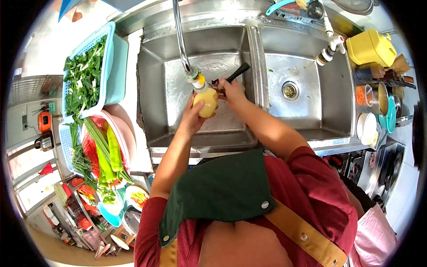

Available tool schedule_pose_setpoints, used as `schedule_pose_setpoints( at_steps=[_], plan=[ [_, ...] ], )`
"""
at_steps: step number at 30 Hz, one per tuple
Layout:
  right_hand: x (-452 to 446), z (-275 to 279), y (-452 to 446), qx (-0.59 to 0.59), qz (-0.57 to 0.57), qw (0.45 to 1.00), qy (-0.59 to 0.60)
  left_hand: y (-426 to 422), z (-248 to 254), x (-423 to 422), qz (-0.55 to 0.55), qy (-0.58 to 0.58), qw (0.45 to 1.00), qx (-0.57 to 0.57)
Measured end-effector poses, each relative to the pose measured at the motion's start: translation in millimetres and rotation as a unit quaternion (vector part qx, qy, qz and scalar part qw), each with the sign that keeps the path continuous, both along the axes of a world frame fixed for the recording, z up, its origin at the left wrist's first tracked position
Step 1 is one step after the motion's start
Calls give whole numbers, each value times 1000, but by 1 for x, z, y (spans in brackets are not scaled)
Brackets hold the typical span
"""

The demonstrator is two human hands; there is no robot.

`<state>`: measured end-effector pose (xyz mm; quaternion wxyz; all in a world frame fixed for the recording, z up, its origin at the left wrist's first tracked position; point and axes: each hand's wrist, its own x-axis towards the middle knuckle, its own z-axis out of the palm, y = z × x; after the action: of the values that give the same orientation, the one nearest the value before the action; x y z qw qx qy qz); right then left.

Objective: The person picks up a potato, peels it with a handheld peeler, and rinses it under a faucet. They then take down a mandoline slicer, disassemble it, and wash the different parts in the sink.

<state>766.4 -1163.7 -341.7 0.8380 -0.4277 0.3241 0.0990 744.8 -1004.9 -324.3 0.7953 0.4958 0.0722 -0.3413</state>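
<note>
Round yellow potato (205,106), seemingly mostly peeled: left hand (191,117), fingers clamped on it; right hand (233,92), two o'clock, fingers clamped on black-handled tool (239,72).

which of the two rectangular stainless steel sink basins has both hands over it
The left basin, under the curved chrome faucet. The left hand, gripping a round yellow vegetable, and the right hand are above it; the right basin has neither.

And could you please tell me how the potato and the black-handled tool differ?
The potato is yellow and rounded, while the black-handled tool shows a slim, dark handle. The left hand cups the potato; the right hand grips the black-handled tool. Both are held over the same sink basin.
</note>
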Motion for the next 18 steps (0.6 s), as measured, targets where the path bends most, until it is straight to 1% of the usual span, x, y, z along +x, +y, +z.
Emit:
schedule_pose_setpoints(
  at_steps=[1, 2, 4, 5, 6, 8, 9, 10, 11, 12, 13, 14, 15, 16, 17, 18],
  plan=[
    [2, -7, -6, -1, 32, 998, -58, 2, -2, 1, 6, 59, 998, -32],
    [1, -8, -4, 0, 34, 998, -57, 4, -5, 1, 8, 60, 998, -31],
    [-7, -3, -1, -46, 151, 969, -192, 3, -9, 1, 38, 119, 992, -32],
    [-11, -5, 9, -72, 161, 951, -254, 2, -11, 0, 36, 120, 992, -32],
    [-9, -3, 11, -73, 159, 951, -254, 0, -9, -1, 37, 125, 991, -17],
    [-6, 1, 15, -75, 65, 991, -91, -2, -4, -3, 37, 129, 991, 1],
    [-4, 2, 16, -12, -15, 999, -31, -3, 4, -4, 45, 124, 991, -15],
    [-2, 0, 12, -12, -18, 999, -32, -5, 9, -2, 53, 118, 991, -32],
    [-2, -5, 4, 14, -3, 999, -28, -7, 9, 0, 52, 116, 991, -32],
    [-4, -8, -1, 41, 16, 999, -23, -9, 9, 1, 79, 129, 988, -20],
    [-4, -10, -5, 45, 23, 998, -30, -10, 8, 3, 108, 140, 984, -9],
    [-5, -11, -6, 45, 27, 998, -31, -8, 3, 5, 111, 139, 984, -10],
    [-6, -12, -8, 7, 95, 988, -123, -8, -2, 6, 124, 147, 981, 10],
    [-10, -13, -8, -31, 160, 964, -212, -8, -7, 5, 135, 157, 978, 30],
    [-13, -19, 0, -62, 162, 951, -257, -7, -12, 3, 134, 159, 978, 30],
    [-12, -18, 3, -63, 159, 952, -254, -8, -9, 3, 100, 160, 982, 5]
  ],
)
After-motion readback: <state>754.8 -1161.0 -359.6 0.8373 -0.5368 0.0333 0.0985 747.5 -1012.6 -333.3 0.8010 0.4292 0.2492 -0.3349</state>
